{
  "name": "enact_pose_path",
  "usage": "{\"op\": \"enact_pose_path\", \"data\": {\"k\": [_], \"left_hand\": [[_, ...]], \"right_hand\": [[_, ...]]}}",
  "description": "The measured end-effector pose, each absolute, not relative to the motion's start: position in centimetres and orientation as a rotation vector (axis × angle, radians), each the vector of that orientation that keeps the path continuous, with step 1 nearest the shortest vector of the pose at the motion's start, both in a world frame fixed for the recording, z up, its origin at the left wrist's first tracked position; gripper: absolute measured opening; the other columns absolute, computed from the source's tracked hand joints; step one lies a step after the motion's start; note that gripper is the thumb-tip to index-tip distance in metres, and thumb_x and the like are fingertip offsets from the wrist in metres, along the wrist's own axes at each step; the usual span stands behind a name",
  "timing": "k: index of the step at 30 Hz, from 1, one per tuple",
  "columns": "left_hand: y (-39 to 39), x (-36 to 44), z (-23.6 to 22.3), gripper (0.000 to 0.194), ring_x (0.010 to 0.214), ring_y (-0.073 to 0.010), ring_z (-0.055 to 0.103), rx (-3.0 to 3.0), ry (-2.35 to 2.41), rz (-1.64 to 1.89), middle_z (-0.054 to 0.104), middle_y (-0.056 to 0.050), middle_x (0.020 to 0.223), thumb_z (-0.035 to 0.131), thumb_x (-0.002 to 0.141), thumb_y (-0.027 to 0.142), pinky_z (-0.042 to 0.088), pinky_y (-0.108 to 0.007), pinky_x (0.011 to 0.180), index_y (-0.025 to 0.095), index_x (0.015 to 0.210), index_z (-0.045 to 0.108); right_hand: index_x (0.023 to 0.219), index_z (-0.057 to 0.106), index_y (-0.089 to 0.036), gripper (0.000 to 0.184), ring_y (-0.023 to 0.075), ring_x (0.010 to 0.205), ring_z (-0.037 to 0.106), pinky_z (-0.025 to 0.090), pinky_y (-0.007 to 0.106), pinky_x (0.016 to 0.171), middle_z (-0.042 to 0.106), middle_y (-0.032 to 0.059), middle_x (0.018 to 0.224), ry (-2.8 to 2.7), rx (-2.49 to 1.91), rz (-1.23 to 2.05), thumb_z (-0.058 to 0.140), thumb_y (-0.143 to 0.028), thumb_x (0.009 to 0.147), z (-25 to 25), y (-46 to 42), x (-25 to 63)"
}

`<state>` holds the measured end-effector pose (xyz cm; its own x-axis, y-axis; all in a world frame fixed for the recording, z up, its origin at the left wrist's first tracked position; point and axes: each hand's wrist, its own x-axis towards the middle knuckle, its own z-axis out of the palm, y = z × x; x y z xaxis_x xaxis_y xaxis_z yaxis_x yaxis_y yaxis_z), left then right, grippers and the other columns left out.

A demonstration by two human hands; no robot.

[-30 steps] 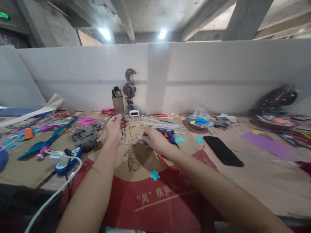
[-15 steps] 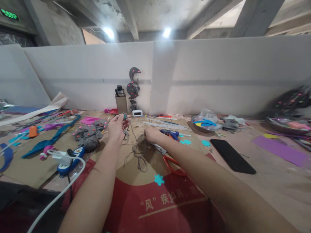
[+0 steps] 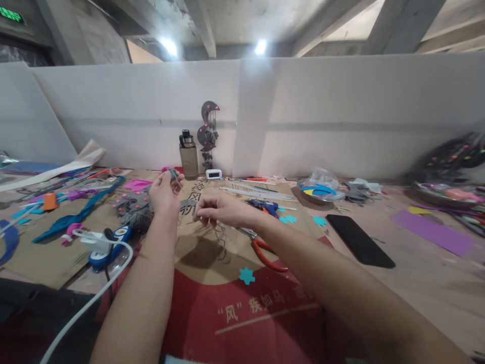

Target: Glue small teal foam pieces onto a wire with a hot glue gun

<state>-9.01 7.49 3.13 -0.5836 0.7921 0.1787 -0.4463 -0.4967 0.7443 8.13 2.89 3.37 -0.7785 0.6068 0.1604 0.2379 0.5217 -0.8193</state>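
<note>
My left hand (image 3: 165,192) is raised over the cardboard, its fingers closed on a small teal piece (image 3: 174,173) that they partly cover. Further right, my right hand (image 3: 216,208) pinches grey yarn (image 3: 223,242), and loose loops of it hang below the fingers. Scissors with red handles (image 3: 267,257) lie under and beside my right forearm. A blue glue gun (image 3: 268,206) rests just beyond that arm. One teal snowflake cutout (image 3: 247,275) is on the red part of the cardboard (image 3: 189,313).
To the left are a bundle of grey yarn (image 3: 138,215), a blue power strip (image 3: 113,247) and its white cable (image 3: 89,298). A bottle (image 3: 188,159) and a small white clock (image 3: 213,174) stand at the back. On the right are a black phone (image 3: 359,240) and a bowl (image 3: 320,194).
My right hand has moved left and lifted from near the scissors, drawing the grey yarn along. My left hand has shifted slightly left, still holding the teal piece.
</note>
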Motion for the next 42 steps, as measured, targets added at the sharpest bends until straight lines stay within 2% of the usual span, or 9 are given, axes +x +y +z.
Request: {"op": "enact_pose_path", "data": {"k": [2,6,11,14,20,26,32,38,42], "left_hand": [[7.5,-9.3,3.0,0.004,0.056,-0.0104,0.064,0.652,0.853,2.110,0.065,-0.001,0.064,0.059,0.074,0.017,0.048,-0.017,0.048,0.014,0.076,0.058],[7.1,-8.7,2.9,0.005,0.053,-0.0103,0.063,0.682,0.873,2.055,0.064,-0.002,0.063,0.059,0.074,0.017,0.047,-0.017,0.047,0.012,0.074,0.059],[6.8,-7.8,2.9,0.007,0.053,-0.0103,0.063,0.744,0.912,1.985,0.064,-0.002,0.064,0.059,0.073,0.019,0.047,-0.017,0.047,0.012,0.075,0.058],[6.9,-7.7,2.8,0.009,0.054,-0.0114,0.063,0.768,0.933,1.952,0.064,-0.002,0.065,0.060,0.073,0.020,0.048,-0.018,0.047,0.012,0.076,0.058],[7.2,-7.7,2.7,0.008,0.053,-0.0118,0.064,0.770,0.930,1.983,0.063,-0.001,0.064,0.061,0.072,0.019,0.047,-0.018,0.047,0.013,0.076,0.057],[7.3,-7.5,2.4,0.005,0.051,-0.0108,0.063,0.789,0.965,1.935,0.062,-0.001,0.060,0.059,0.073,0.017,0.048,-0.018,0.048,0.012,0.076,0.058],[8.3,-7.0,0.6,0.004,0.052,-0.0107,0.062,0.861,1.009,1.800,0.062,-0.001,0.061,0.061,0.072,0.015,0.050,-0.020,0.052,0.012,0.073,0.059],[8.7,-7.2,-0.1,0.004,0.050,-0.0105,0.062,0.831,1.065,1.801,0.060,0.000,0.059,0.059,0.073,0.016,0.049,-0.020,0.049,0.013,0.073,0.056],[8.2,-6.9,-0.1,0.004,0.047,-0.0093,0.060,0.839,1.082,1.763,0.058,0.001,0.055,0.059,0.073,0.015,0.047,-0.017,0.046,0.013,0.072,0.056]], "right_hand": [[0.091,0.061,-0.017,0.028,0.0091,0.068,0.059,0.043,0.019,0.058,0.065,0.0019,0.080,-2.417,-0.673,1.217,0.043,-0.037,0.088,3.2,2.6,8.7],[0.094,0.064,-0.013,0.022,0.0146,0.082,0.058,0.042,0.025,0.073,0.065,0.0069,0.092,-2.407,-1.080,0.594,0.054,-0.028,0.082,1.4,4.1,10.2],[0.113,0.060,-0.017,0.044,0.0295,0.109,0.048,0.038,0.039,0.088,0.056,0.0150,0.117,-2.625,-1.421,0.151,0.064,-0.032,0.073,-1.1,5.0,10.6],[0.101,0.066,-0.016,0.029,0.0330,0.108,0.049,0.039,0.043,0.085,0.059,0.0167,0.111,-2.695,-1.459,-0.030,0.060,-0.025,0.074,-1.5,4.0,9.0],[0.087,0.066,-0.013,0.018,0.0201,0.080,0.059,0.045,0.030,0.071,0.066,0.0105,0.089,-2.924,-1.114,0.024,0.054,-0.013,0.073,-0.1,-1.6,5.2],[0.105,0.058,-0.011,0.030,0.0287,0.093,0.055,0.046,0.046,0.077,0.062,0.0167,0.103,-2.853,-0.771,-0.336,0.055,-0.018,0.076,3.0,-8.3,5.7],[0.087,0.059,-0.016,0.011,0.0203,0.078,0.056,0.045,0.034,0.063,0.063,0.0092,0.092,-2.748,-0.556,-0.302,0.050,-0.020,0.083,4.2,-10.5,6.1],[0.082,0.060,-0.020,0.014,0.0170,0.079,0.051,0.041,0.034,0.066,0.062,0.0028,0.089,-2.713,-0.173,-0.204,0.046,-0.024,0.084,3.8,-12.3,5.9],[0.087,0.058,-0.023,0.018,0.0179,0.080,0.049,0.040,0.034,0.067,0.060,0.0010,0.092,-2.598,-0.400,-0.163,0.045,-0.034,0.082,4.6,-11.9,6.7]]}}
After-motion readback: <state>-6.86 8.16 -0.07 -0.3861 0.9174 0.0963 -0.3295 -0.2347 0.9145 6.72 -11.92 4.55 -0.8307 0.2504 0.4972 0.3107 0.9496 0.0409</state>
